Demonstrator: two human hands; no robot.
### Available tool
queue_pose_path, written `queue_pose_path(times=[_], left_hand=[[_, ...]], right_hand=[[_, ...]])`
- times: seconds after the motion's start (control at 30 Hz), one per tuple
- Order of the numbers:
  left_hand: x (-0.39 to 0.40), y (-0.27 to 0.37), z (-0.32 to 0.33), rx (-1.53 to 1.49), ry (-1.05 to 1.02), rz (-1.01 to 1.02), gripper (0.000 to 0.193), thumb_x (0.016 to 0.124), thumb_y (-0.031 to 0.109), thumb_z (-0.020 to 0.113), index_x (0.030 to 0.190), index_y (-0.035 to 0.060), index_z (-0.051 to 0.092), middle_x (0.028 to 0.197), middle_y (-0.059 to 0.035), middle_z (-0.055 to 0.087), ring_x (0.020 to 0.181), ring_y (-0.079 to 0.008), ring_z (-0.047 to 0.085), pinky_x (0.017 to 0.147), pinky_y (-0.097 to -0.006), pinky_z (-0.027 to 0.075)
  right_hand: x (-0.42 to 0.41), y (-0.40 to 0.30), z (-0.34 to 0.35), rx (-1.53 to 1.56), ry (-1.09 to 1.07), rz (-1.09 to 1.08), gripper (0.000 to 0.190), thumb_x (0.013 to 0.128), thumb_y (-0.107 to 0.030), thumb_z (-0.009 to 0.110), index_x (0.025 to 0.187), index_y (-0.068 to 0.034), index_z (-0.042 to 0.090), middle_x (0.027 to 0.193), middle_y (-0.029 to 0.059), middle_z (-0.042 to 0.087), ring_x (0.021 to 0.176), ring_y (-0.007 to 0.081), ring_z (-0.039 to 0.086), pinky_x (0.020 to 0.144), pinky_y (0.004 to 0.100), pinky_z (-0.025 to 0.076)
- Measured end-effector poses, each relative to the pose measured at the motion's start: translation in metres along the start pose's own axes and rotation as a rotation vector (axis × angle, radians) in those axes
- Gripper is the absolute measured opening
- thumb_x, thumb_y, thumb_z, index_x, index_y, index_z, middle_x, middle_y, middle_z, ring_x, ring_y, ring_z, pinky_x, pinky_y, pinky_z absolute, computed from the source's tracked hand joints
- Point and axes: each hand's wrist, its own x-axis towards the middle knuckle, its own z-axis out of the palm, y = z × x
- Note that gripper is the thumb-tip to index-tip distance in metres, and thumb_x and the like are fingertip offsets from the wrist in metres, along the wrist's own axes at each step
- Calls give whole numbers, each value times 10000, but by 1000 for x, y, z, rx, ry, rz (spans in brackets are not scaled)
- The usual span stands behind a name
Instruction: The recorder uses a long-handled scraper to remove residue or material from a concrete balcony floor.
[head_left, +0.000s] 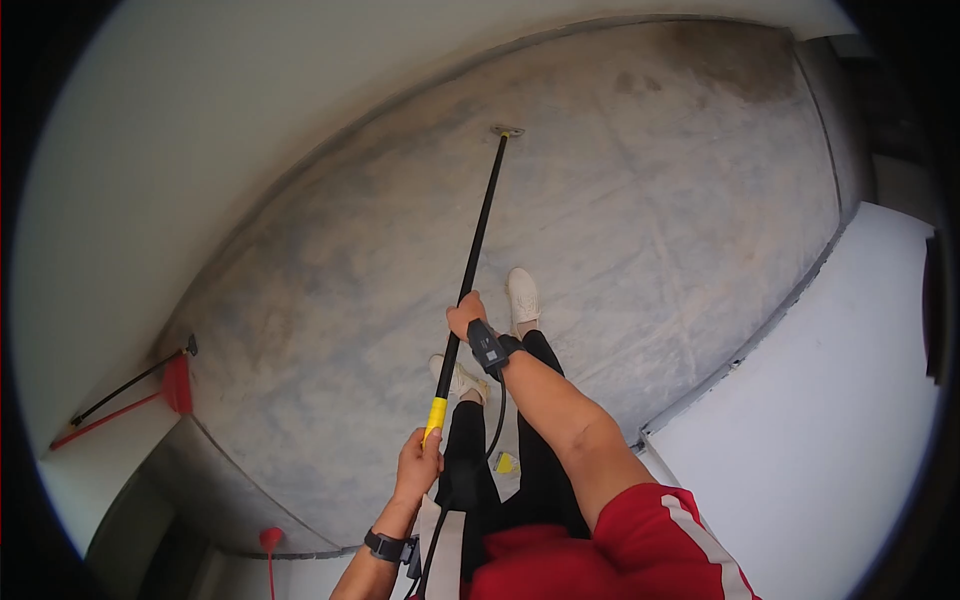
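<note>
A long black pole (484, 214) with yellow bands slants from my body out across the bare concrete floor. At its far end a flat scraper-like head (508, 130) touches the floor. My right hand (466, 313) grips the middle of the pole, and a black device is strapped to that wrist. Nearer my body, my left hand (420, 461) is closed around the yellow end section, with a black band on its wrist. A black cable runs from the right wrist device down past my legs.
A red broom or dustpan (178, 384) and a thin black pole tool (127, 386) lean at the left wall. Another red-headed tool (271, 538) stands lower left. A yellow item (505, 463) lies behind my feet. White walls border the concrete floor (600, 225); dark stains mark its far corner.
</note>
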Motion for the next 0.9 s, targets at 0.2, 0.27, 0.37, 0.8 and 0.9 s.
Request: queue_pose_path(times=[0.2,0.27,0.37,0.8,0.9], left_hand=[[-71,-1,2,-103,-21,-270,214,828,228,413,856,28,484,655,-7,482,608,-56,434,539,-197,361],[-99,-3,-4,276,3,-310,225,830,222,407,885,21,491,684,-18,496,642,-71,444,581,-208,376],[-88,6,1,139,0,-242,238,823,247,425,827,18,491,630,-11,464,598,-71,421,545,-210,361],[-74,23,25,136,-45,-163,192,817,233,431,759,50,444,500,4,410,417,-78,402,379,-212,314],[-4,49,55,162,-58,-150,224,825,250,418,763,37,446,518,4,419,437,-62,390,394,-208,305]], right_hand=[[-84,13,-3,-163,-179,154,415,672,-137,482,933,130,301,819,313,486,810,387,507,725,372,405],[-123,14,-2,-143,-270,163,463,665,-125,468,981,147,265,859,321,475,840,383,497,759,367,389],[-110,2,-16,-105,-252,158,442,660,-121,466,953,152,279,835,314,482,832,380,498,743,360,398],[-89,14,-49,-82,-206,225,392,658,-93,462,911,152,288,774,328,483,771,402,507,676,388,417],[2,6,-82,-30,-119,186,392,669,-104,478,908,150,299,774,327,482,778,400,504,664,380,425]])
